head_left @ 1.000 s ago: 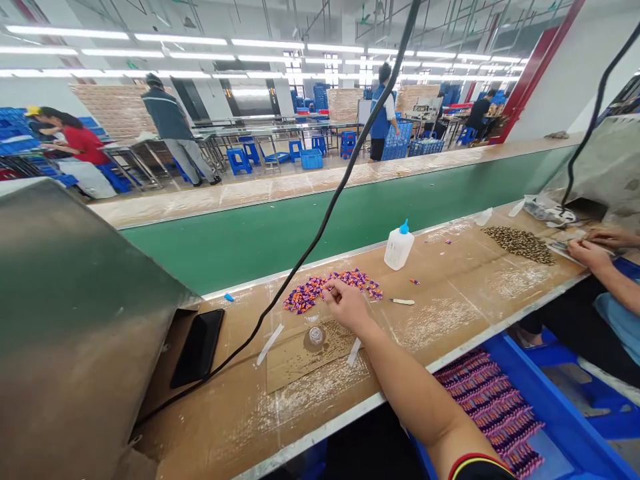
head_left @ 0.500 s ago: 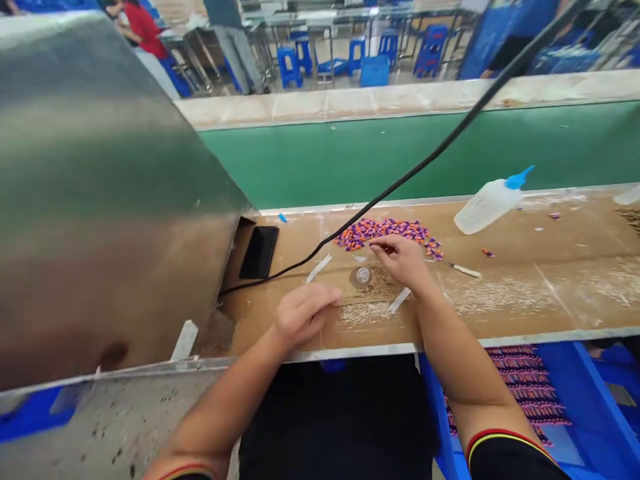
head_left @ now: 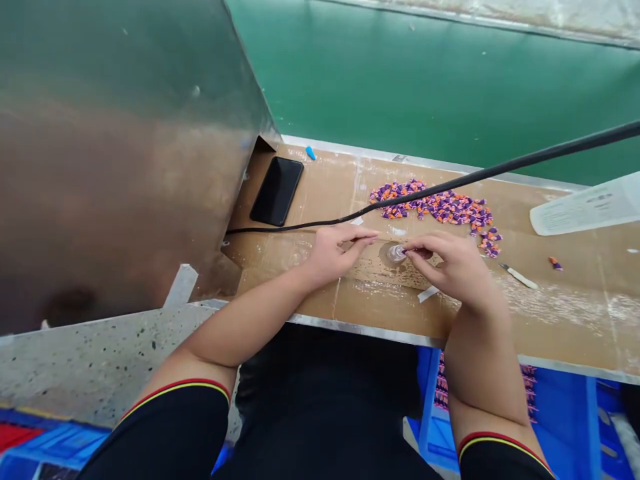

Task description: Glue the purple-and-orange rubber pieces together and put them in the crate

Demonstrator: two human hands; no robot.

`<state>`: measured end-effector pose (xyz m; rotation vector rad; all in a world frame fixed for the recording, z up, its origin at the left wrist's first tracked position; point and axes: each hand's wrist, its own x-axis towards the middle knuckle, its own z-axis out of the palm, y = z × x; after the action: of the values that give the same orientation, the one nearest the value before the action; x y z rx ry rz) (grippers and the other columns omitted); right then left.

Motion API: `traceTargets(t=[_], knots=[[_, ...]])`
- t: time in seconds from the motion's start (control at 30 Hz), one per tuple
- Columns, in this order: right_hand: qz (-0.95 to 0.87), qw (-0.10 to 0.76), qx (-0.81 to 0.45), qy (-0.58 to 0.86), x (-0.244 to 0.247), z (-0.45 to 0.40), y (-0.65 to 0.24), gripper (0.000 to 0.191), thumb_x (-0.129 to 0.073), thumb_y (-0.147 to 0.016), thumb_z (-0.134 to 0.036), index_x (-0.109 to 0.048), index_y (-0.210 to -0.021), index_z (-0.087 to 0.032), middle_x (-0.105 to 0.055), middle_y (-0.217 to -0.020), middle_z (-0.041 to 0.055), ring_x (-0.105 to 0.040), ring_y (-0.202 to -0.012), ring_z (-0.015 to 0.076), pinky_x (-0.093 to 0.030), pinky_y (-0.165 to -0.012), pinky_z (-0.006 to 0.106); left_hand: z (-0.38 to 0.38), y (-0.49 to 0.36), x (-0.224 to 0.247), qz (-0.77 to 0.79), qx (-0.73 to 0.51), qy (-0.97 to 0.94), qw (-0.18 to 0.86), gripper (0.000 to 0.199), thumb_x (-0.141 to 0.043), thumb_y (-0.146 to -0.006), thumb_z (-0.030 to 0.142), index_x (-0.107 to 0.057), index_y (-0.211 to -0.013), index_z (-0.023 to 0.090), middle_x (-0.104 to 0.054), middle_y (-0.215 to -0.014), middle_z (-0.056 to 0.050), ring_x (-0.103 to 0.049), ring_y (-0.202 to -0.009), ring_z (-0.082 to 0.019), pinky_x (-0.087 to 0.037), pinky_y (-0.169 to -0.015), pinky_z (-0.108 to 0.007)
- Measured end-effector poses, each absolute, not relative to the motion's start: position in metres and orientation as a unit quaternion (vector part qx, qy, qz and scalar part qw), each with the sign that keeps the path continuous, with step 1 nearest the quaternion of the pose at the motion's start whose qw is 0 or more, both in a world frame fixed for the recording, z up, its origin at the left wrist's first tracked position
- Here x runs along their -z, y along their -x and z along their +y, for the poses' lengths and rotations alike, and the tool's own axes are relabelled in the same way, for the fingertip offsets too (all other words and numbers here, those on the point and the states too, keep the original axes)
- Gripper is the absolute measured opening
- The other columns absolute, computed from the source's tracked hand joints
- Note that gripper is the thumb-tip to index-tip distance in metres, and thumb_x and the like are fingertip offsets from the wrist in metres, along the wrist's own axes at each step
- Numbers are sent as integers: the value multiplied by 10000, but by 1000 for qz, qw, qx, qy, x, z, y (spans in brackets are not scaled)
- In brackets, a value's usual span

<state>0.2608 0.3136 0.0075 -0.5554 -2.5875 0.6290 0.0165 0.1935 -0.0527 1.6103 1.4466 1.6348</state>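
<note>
My right hand (head_left: 450, 263) pinches a small purple piece (head_left: 405, 251) between thumb and fingertips. This piece is at the edge of a small round clear blob or dish (head_left: 397, 253) on the brown board, and most of it is hidden by the fingers. To the left, my left hand (head_left: 340, 250) hovers low over the board with thumb and forefinger tips brought together; anything between them is too small to make out. Beyond both hands lies a heap of small purple and orange pieces (head_left: 455, 207).
A black cable (head_left: 450, 183) crosses over the bench. A black phone (head_left: 277, 191) and blue cap (head_left: 311, 153) lie left, beside a metal panel (head_left: 125, 167). Rightward are a craft knife (head_left: 520, 276), a loose piece (head_left: 555, 263) and a translucent bottle (head_left: 585, 210). Blue crates (head_left: 565, 407) stand below.
The view has tilted down. My right hand has moved from the heap's near edge to the round clear blob. My left hand has moved forward, its fingertips drawn together.
</note>
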Motion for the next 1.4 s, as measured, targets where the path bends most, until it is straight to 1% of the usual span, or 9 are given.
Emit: traceTargets(t=[0.2, 0.53, 0.7, 0.87, 1.0, 1.17, 1.23, 1.3, 1.4], knots=[[-938, 184, -196, 217, -9, 314, -262, 188, -668, -1088, -297, -849, -1036, -290, -854, -937, 32, -778, -750, 184, -636, -721, 313, 193, -26, 49, 521, -603, -450, 402, 354, -863, -996, 456, -828, -1211, 178, -888, -1138, -114, -872, -1032, -217, -726, -1003, -360], [-939, 180, -164, 241, -8, 315, -263, 210, -674, -1081, -338, -875, -1065, -276, -852, -908, 47, -773, -737, 204, -623, -707, 333, 194, -26, 50, 526, -602, -480, 362, 255, -826, -1020, 397, -897, -1182, 212, -887, -1168, -103, -842, -1048, -212, -702, -972, -359], [-906, 274, -184, 265, -8, 306, -255, 84, -773, -1011, -298, -850, -986, -279, -848, -854, 24, -766, -694, 201, -635, -673, 342, 196, -27, 47, 499, -628, -453, 390, 269, -877, -986, 403, -906, -1148, 190, -883, -1144, -125, -847, -1044, -215, -711, -956, -347], [-840, 362, -262, 308, 3, 284, -239, 54, -801, -1003, -281, -843, -1037, -280, -855, -885, 15, -804, -703, 201, -665, -636, 334, 199, -30, 46, 514, -625, -396, 434, 317, -935, -945, 439, -898, -1123, 179, -887, -1130, -124, -859, -1071, -232, -722, -1009, -384], [-797, 392, -340, 310, 11, 269, -228, 81, -784, -1046, -303, -824, -1111, -277, -880, -998, 36, -864, -805, 215, -738, -755, 365, 199, -34, 50, 510, -645, -428, 375, 249, -909, -984, 409, -899, -1099, 188, -886, -1064, -102, -860, -1013, -212, -721, -968, -359], [-732, 423, -430, 317, 12, 261, -218, 168, -821, -1073, -434, -802, -1076, -267, -885, -965, 24, -864, -751, 181, -743, -707, 294, 199, -33, 56, 482, -649, -572, 139, 144, -830, -1046, 251, -900, -1171, 252, -883, -1064, -58, -845, -983, -162, -699, -943, -311], [-701, 446, -459, 316, 11, 261, -216, 240, -861, -1046, -496, -795, -1038, -265, -883, -944, 16, -855, -717, 172, -743, -692, 279, 199, -32, 56, 475, -644, -588, 119, 156, -825, -1051, 255, -901, -1184, 280, -885, -1087, -53, -851, -998, -171, -709, -946, -328], [-679, 454, -482, 317, 11, 261, -214, 284, -886, -1022, -536, -796, -1020, -267, -884, -933, 9, -844, -683, 166, -742, -673, 274, 199, -32, 54, 469, -650, -574, 165, 141, -820, -1063, 305, -910, -1171, 309, -893, -1104, -52, -863, -1022, -199, -721, -972, -380], [-671, 453, -494, 317, 11, 260, -212, 293, -883, -1022, -554, -813, -1020, -270, -893, -947, 12, -850, -695, 173, -745, -668, 286, 197, -34, 47, 459, -671, -487, 319, 165, -869, -1031, 446, -926, -1112, 314, -899, -1121, -62, -872, -1045, -234, -726, -1003, -427]])
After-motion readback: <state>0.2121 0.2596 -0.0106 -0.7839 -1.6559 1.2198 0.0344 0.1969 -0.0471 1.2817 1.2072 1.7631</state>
